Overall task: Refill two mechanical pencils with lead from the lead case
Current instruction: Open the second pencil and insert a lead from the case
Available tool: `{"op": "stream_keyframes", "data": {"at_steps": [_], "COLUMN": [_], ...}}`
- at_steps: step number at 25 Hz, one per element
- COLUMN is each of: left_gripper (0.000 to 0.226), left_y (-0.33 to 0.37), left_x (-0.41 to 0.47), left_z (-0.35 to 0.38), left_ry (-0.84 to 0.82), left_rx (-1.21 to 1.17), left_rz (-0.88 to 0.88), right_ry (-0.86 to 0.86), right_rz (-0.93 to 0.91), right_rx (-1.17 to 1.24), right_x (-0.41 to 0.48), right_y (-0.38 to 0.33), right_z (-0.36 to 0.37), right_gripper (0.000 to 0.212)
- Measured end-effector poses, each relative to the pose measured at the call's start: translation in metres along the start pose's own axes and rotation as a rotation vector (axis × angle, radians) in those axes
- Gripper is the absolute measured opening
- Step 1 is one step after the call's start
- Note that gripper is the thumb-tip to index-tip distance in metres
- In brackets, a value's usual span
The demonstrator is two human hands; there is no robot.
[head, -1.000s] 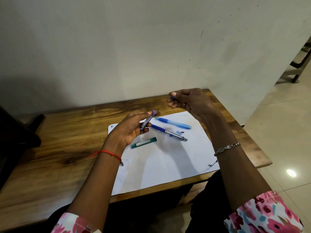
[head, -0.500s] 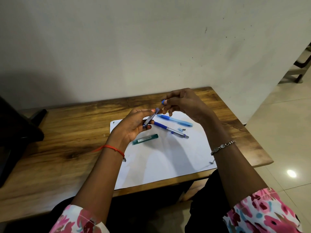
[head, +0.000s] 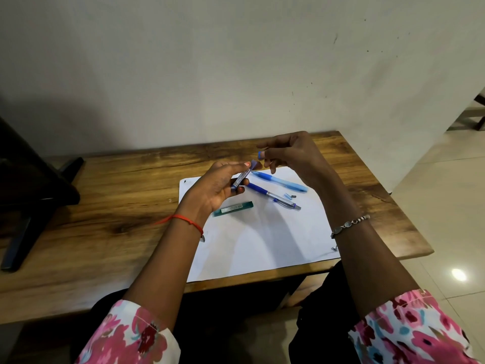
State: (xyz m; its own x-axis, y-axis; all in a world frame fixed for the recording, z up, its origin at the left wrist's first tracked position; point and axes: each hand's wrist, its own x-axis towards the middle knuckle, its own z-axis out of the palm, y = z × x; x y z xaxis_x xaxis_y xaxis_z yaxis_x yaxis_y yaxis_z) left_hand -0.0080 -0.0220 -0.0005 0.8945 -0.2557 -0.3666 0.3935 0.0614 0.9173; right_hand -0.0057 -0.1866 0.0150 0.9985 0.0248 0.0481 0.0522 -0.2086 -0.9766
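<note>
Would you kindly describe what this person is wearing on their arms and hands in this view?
The left sleeve and right sleeve are a floral print in pink, red and blue on white; the forearms are bare. A thin red thread circles the wrist of the left hand, and a silver beaded bracelet that of the right hand. One left fingernail is painted orange-pink.

Plain off-white wall (head: 236, 61) fills upper half, w/ small dark specks + scuffs on rt side and dim shadow toward lower left. Wooden table (head: 105, 206) set against wall, dark grain streaks, rt edge uneven. Dark furniture piece (head: 31, 185) w/ angled black leg at far left, partly cut off. Glossy beige tile floor (head: 446, 206) at rt, grout lines visible, bright round light reflection (head: 458, 274) on it. Dark chair legs (head: 479, 111) in top rt corner, mostly out of frame.
</note>
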Motion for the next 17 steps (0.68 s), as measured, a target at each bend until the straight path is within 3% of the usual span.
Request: {"op": "stream_keyframes", "data": {"at_steps": [17], "left_gripper": [0.013], "left_y": [-0.0013], "left_x": [-0.0018], "left_z": [0.0033], "left_ry": [-0.025], "left_rx": [-0.027], "left_rz": [0.0], "right_ry": [0.024], "right_rz": [0.02], "right_rx": [-0.124], "right_x": [0.0], "right_y": [0.0], "right_z": [0.0005], "right_gripper": [0.002]}}
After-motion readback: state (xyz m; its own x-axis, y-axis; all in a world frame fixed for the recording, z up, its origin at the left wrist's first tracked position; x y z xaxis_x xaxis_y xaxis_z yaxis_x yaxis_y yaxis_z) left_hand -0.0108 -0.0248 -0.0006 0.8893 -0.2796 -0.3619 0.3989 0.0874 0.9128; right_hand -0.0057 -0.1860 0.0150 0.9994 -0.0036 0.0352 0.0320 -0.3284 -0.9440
